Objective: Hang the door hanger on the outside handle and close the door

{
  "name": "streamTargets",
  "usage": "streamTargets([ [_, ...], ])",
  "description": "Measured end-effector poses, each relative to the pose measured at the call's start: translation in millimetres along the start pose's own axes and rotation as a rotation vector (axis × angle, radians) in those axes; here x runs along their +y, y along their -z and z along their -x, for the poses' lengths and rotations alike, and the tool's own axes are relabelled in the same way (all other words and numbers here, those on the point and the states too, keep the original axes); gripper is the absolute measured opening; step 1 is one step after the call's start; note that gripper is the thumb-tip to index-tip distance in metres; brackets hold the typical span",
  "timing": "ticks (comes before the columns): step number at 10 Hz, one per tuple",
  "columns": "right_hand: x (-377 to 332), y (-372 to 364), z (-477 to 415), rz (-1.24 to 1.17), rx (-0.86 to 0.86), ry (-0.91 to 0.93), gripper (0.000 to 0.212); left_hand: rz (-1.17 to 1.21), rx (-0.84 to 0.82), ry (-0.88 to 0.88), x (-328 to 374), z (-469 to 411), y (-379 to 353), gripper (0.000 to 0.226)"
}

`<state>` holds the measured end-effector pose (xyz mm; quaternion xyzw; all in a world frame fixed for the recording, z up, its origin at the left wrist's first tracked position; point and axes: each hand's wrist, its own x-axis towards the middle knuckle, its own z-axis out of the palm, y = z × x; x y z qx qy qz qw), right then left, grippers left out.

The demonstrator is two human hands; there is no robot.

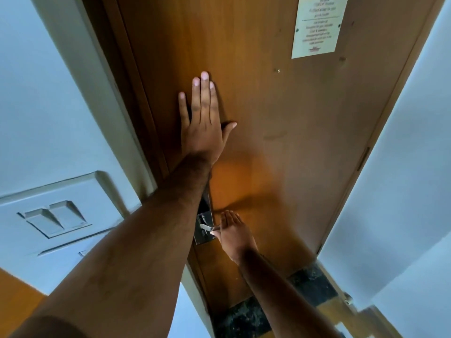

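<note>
The brown wooden door (280, 118) fills the middle of the head view, and its left edge lies against the frame (129, 98). My left hand (202, 128) is pressed flat on the door near that edge, fingers straight, holding nothing. Lower down, my right hand (235, 236) lies over the end of the inside metal lever handle (206, 226) with the thumb beneath it. The handle sits on a steel lock plate (201, 236). No door hanger is visible, and the outside handle is hidden behind the door.
A white notice (318, 26) is screwed to the door at the upper right. A white switch panel (56, 218) is on the pale wall to the left. Another pale wall (402, 167) is on the right. A dark stone threshold (244, 318) runs along the door's foot.
</note>
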<state>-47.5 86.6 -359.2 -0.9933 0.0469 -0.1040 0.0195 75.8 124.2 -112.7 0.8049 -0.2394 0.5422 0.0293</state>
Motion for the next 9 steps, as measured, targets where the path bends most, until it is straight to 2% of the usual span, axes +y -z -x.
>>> streamTargets([
  [4, -2, -10, -23, -0.086, -0.010, -0.055, 0.070, -0.021, 0.000, 0.019, -3, -8, -27, 0.100],
  [6, 5, -12, -30, -0.063, -0.039, -0.010, 0.074, -0.016, -0.014, 0.021, 0, -9, -36, 0.097],
  [8, 29, 39, -26, -0.013, -0.038, 0.014, 0.092, -0.035, -0.104, 0.022, 2, -8, -19, 0.097],
  [9, 64, 93, -22, 0.045, 0.063, -0.048, 0.093, 0.086, -0.122, 0.055, 9, -10, -4, 0.090],
])
